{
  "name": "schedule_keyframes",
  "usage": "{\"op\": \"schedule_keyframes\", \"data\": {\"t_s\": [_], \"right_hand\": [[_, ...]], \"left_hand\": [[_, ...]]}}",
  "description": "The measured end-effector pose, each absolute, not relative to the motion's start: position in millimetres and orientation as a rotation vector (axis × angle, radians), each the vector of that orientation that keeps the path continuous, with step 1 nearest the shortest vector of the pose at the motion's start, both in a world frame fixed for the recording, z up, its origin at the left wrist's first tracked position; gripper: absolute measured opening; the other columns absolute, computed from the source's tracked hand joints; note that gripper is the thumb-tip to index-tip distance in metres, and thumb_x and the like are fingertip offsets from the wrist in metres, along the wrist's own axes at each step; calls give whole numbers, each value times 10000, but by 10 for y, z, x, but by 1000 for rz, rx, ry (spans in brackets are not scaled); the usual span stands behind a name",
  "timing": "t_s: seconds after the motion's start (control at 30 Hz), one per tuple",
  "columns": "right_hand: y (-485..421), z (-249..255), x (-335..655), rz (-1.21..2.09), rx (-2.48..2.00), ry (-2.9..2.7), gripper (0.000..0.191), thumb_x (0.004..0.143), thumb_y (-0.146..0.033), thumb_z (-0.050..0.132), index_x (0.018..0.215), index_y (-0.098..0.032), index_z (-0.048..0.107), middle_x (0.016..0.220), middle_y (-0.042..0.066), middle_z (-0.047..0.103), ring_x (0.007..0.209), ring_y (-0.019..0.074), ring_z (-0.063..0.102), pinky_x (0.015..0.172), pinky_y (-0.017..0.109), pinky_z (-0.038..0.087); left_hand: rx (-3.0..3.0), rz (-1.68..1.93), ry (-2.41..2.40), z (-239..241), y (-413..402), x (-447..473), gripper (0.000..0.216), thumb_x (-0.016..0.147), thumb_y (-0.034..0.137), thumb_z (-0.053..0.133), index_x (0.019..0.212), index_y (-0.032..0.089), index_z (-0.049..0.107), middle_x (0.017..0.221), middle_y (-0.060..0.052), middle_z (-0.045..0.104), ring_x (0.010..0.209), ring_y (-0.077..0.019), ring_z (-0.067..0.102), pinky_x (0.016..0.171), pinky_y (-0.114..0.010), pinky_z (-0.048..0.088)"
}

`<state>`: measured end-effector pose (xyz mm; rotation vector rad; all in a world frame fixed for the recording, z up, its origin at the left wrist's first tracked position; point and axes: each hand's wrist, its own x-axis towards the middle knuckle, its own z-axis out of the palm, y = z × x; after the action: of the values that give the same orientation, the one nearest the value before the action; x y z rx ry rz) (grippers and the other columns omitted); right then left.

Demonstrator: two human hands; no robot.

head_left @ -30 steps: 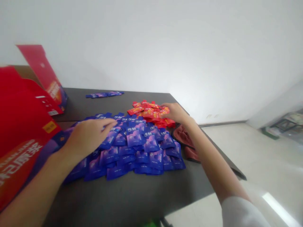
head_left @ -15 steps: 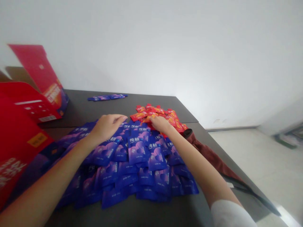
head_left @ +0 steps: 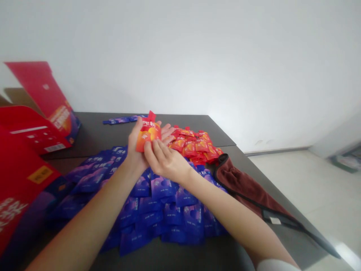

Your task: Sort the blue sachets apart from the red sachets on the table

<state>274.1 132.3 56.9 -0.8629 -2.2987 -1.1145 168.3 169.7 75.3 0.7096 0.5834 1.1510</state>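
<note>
A red-and-orange sachet (head_left: 149, 134) rests on the upturned palm of my left hand (head_left: 134, 148), raised above a heap of purple-blue sachets (head_left: 163, 205). My left thumb lies along the sachet's edge, while the other fingers extend behind it to the right. With closed fingers, my right hand (head_left: 166, 160) pinches the lower right part of the same sachet. Behind my right hand lies a pile of red sachets (head_left: 194, 143); my hands partly cover both piles.
Red cardboard boxes (head_left: 25, 165) with raised flaps stand at the left. A few purple sachets (head_left: 121, 120) lie at the table's back. Brown cloth (head_left: 248, 188) with black trim lies along the right table edge. A white wall (head_left: 180, 56) rises behind.
My right hand has come left from the red pile, bringing a red-and-orange sachet to my left hand. My left hand has turned palm up beneath it, its fingers now extended.
</note>
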Motion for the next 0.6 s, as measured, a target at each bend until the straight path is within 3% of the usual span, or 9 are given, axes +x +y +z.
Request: {"op": "schedule_keyframes", "data": {"t_s": [0.13,0.3,0.37,0.47,0.6], "right_hand": [[1216,585,2528,-836,-835,-2387,325,965,-67,348,1209,-33,561,1099,177,688,1032,215,666,832,293,572],[1435,722,2731,-177,-780,-2471,294,1032,-266,338,1110,-171,604,1098,50,691,1017,140,650,901,243,499],[1691,712,2857,-80,-1076,-2438,285,1016,-325,411,1185,-165,576,1125,64,684,1048,170,642,911,274,486],[2130,596,2917,-72,-1583,-2487,477,914,-376,607,1315,-139,505,1239,131,635,1140,248,607,922,321,482],[2583,400,2735,-56,-1819,-2541,505,872,-490,626,1209,-114,601,1192,179,650,1125,295,617,875,349,510]], "left_hand": [[632,1166,729,876,1537,1408,362,892,400,506,1129,132,561,1178,-168,635,1100,-272,630,1040,-457,453],[558,1394,842,932,1199,1023,411,837,198,476,1229,82,517,1176,-201,638,1034,-261,665,863,-373,576],[508,1502,905,957,1040,916,468,810,127,466,1270,44,494,1151,-231,644,1022,-277,669,776,-359,602],[418,1562,1046,974,822,817,493,805,85,469,1296,63,503,1139,-223,655,994,-284,678,705,-369,612],[333,1535,1138,900,638,783,403,840,101,506,1216,202,609,1111,-105,694,908,-241,704,682,-360,614]]}}
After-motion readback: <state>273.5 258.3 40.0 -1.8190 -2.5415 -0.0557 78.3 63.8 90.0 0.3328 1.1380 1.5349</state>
